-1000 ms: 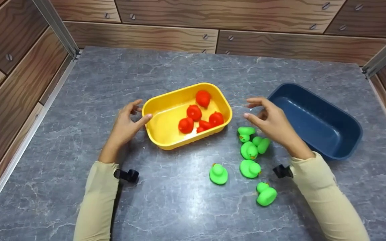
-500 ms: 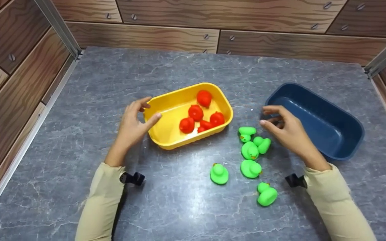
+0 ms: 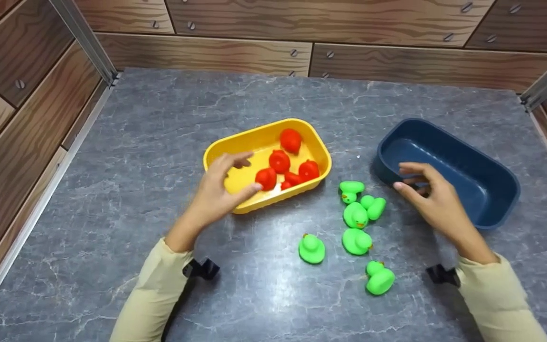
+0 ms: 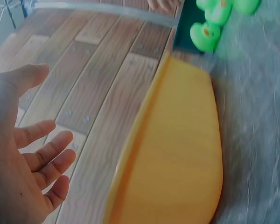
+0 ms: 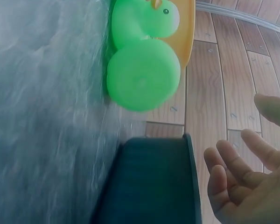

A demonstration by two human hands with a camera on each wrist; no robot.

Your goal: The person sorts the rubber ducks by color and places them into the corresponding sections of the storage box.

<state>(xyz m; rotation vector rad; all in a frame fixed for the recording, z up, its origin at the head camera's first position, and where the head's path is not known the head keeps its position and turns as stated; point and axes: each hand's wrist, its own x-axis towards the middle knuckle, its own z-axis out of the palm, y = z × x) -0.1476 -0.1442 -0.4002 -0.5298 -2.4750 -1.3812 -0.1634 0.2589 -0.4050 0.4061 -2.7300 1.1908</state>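
yellow tray [image 3: 318,151] under spread left grip [image 3: 223,187]; right grip [image 3: 432,199] spread over blue tray [image 3: 501,190].

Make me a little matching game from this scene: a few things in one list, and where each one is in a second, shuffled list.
Things:
1. red ducks
2. green ducks
3. left hand
4. right hand

Places:
A. loose on the grey table
B. at the near rim of the blue tub
C. inside the yellow tub
D. over the yellow tub's near left corner

Pairs: 1-C, 2-A, 3-D, 4-B
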